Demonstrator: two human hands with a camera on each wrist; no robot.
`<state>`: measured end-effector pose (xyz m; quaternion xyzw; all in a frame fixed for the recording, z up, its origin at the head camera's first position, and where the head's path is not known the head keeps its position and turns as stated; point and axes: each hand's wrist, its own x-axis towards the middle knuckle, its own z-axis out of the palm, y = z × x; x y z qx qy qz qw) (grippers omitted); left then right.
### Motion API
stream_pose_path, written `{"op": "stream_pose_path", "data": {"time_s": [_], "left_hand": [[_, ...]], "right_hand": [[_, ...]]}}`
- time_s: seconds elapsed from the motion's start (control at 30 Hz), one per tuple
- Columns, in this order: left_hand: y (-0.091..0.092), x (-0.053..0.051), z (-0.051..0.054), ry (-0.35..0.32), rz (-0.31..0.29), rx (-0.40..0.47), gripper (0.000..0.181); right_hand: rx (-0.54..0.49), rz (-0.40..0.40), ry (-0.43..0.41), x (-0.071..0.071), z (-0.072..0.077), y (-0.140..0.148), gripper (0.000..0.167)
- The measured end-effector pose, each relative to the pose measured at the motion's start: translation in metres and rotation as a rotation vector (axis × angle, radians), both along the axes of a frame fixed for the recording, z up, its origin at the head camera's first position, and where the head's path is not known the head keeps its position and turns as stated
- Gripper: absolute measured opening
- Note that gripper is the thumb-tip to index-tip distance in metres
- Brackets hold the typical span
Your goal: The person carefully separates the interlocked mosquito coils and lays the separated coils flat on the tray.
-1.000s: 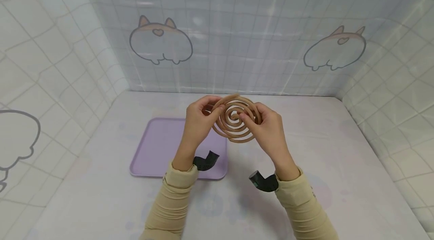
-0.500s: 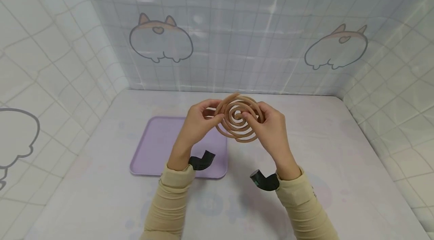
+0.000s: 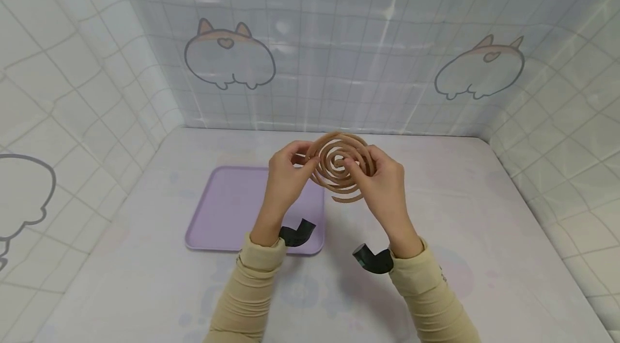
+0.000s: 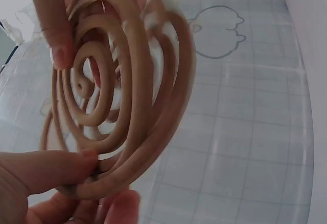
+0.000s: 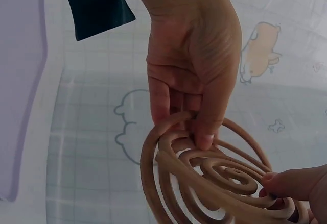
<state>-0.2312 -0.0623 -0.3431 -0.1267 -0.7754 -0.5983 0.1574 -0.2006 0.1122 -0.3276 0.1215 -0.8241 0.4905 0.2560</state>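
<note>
Left hand [image 3: 286, 173] and right hand [image 3: 387, 179] both pinch the brown coil [image 4: 140, 76], holding it between them above the table [image 3: 460, 187]; the tray [image 3: 232, 208] lies below, left of the grip, partly hidden.

Head view, from its middle | 8 o'clock: purple tray [image 3: 227, 211] lying on pale table [image 3: 315, 308] | 12: wall with squares [image 3: 349, 52] | 2: animal picture [image 3: 479, 72] on that wall

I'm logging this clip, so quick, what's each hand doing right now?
Left hand: closed on the left edge of the brown spiral.
Right hand: closed on the right side of the same spiral.
</note>
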Motion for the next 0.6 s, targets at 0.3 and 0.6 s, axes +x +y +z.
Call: {"op": "stream_pose_path", "data": {"time_s": [0.3,0.6], "left_hand": [[-0.005,-0.001,0.001,-0.01,-0.231,0.219,0.024],[-0.013,-0.004,0.003,-0.129,-0.564,0.442,0.038]], "right_hand": [[-0.166,0.068,-0.064,-0.004,0.0,0.007,0.022],[-0.43,0.269,-0.251,-0.005,0.006,0.013,0.021]]}}
